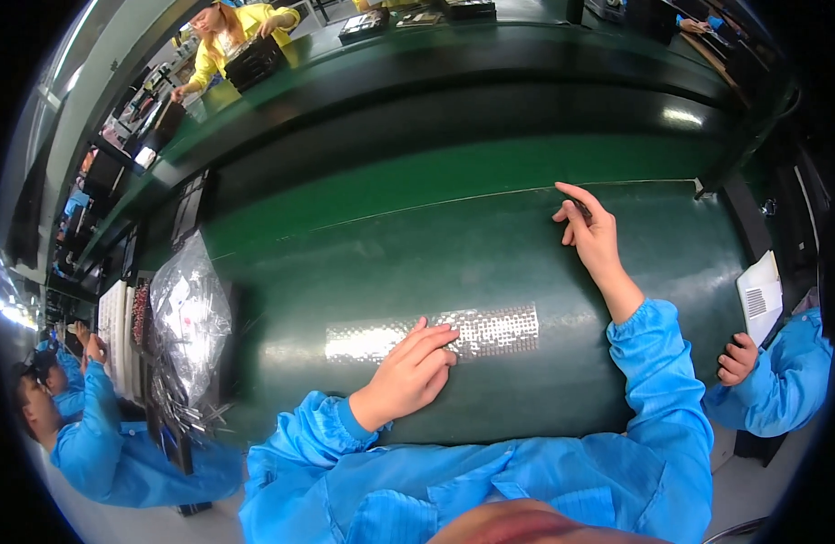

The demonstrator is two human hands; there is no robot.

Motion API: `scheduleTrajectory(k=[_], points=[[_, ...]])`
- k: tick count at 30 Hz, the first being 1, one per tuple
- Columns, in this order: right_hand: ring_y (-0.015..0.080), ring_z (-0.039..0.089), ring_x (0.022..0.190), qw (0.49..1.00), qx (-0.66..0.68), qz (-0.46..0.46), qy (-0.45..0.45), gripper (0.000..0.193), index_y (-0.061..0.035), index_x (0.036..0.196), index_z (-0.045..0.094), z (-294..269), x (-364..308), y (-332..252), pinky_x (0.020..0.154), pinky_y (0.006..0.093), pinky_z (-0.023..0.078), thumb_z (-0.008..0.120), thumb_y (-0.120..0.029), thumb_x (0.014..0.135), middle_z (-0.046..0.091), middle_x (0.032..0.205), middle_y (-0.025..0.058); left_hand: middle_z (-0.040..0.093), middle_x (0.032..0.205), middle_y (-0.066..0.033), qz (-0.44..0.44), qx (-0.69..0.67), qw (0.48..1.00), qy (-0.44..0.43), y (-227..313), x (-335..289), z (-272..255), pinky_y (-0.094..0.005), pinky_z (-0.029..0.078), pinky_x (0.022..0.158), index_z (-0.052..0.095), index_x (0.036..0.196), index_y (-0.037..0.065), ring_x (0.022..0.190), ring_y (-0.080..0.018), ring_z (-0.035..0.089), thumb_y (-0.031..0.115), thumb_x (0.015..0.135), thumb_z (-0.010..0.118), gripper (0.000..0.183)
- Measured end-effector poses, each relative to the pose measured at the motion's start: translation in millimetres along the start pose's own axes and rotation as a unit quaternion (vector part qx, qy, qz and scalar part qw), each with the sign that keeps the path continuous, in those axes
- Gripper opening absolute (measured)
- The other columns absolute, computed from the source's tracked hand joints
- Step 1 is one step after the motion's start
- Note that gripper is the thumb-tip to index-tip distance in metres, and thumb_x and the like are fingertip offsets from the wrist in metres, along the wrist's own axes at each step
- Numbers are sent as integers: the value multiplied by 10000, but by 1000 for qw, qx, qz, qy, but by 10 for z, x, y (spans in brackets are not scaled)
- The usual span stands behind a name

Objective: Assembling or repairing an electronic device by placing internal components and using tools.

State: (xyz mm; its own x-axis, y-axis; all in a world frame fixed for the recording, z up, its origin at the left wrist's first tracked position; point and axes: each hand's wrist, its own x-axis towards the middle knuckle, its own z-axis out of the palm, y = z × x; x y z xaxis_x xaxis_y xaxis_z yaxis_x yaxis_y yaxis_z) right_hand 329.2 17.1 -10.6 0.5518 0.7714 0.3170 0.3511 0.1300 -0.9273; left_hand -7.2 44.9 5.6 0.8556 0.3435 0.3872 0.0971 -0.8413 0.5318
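A long, clear-looking sheet with rows of small shiny silver pieces [501, 332] lies flat on the green work surface [345, 263] in front of me. My left hand [406, 376] rests on the middle of this sheet. Its fingers are stretched out over the silver rows, and I see nothing held in them. Farther off to the right, my right hand [594, 238] is beyond the sheet, with the index finger extended and the other fingers loosely bent. Nothing shows in that hand.
A clear plastic bag [190, 313] sits at the left, beside stacked white trays [114, 331] and thin metal strips [177, 403]. A dark raised shelf [454, 95] runs along the back. Blue-sleeved co-workers sit at both sides; the right one holds a white panel [760, 297].
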Motion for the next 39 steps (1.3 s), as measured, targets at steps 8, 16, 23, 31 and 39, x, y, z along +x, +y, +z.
scheduleTrajectory(k=[8, 16, 23, 31, 39], points=[[64, 533, 515, 998, -31, 28, -39, 192, -44, 1104, 609, -17, 17, 44, 482, 216, 428, 593, -49, 912, 666, 815, 56, 616, 1151, -125, -2, 16, 1000, 1, -12, -2, 18, -542, 380, 1049, 609, 887, 49, 1131, -316, 571, -48, 722, 658, 198], [52, 518, 568, 997, -42, 28, -64, 222, -29, 1066, 608, -11, -2, -5, 521, 205, 436, 659, -18, 851, 606, 757, 14, 617, 1109, -105, 0, 34, 999, -5, -48, -39, 37, -563, 368, 1052, 663, 995, 60, 1112, -294, 574, -14, 726, 705, 283], [54, 510, 565, 997, -35, 26, -65, 217, -41, 1057, 612, -17, -1, 42, 518, 208, 431, 655, -11, 846, 577, 736, 1, 618, 1089, -99, 2, 38, 999, -7, -18, -11, 15, -558, 367, 1056, 664, 1008, 60, 1109, -293, 573, -8, 737, 697, 281], [66, 517, 558, 996, -52, -10, -70, 194, -48, 1033, 616, -43, -6, -7, 518, 220, 438, 643, -7, 845, 566, 708, 3, 633, 1034, -94, 0, 50, 999, -1, 24, 59, 17, -548, 350, 1070, 657, 1000, 54, 1089, -280, 587, -3, 762, 673, 246], [73, 526, 551, 996, -56, -31, -66, 188, -42, 1023, 614, -18, 1, 32, 523, 227, 438, 624, 2, 841, 571, 701, 8, 662, 996, -85, 12, 53, 998, 11, -4, 47, 41, -551, 340, 1075, 660, 995, 61, 1094, -276, 592, -10, 755, 669, 250]])
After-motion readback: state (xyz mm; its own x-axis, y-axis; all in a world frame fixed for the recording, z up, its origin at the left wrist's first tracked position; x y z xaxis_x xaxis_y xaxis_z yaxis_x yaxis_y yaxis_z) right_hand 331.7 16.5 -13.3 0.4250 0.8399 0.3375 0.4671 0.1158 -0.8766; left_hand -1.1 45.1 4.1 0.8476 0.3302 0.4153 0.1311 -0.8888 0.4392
